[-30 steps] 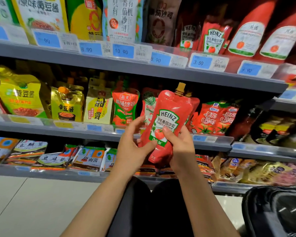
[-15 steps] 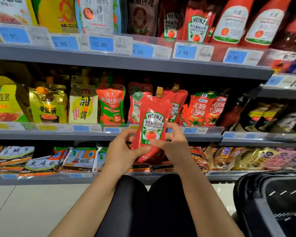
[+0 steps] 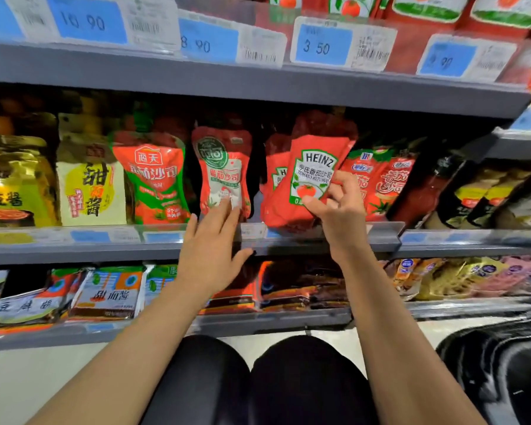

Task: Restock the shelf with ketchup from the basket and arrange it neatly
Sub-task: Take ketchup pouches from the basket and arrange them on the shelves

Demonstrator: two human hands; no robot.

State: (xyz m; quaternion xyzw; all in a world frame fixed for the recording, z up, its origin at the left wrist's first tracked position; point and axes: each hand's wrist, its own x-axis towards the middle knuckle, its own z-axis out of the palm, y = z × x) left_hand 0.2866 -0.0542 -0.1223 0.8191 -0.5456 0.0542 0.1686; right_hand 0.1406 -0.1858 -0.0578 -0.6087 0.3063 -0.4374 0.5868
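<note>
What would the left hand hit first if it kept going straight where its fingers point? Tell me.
Most likely the red-and-white sauce pouch: the left hand points up at its lower edge, fingertips already at or almost touching it; depth is unclear.

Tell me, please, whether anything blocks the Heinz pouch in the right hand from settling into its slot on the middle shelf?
Nothing visible blocks it. The Heinz pouch, pinched by the right hand, leans tilted in front of another Heinz pouch. The left hand touches the neighbouring white-and-red pouch, beside the slot.
</note>
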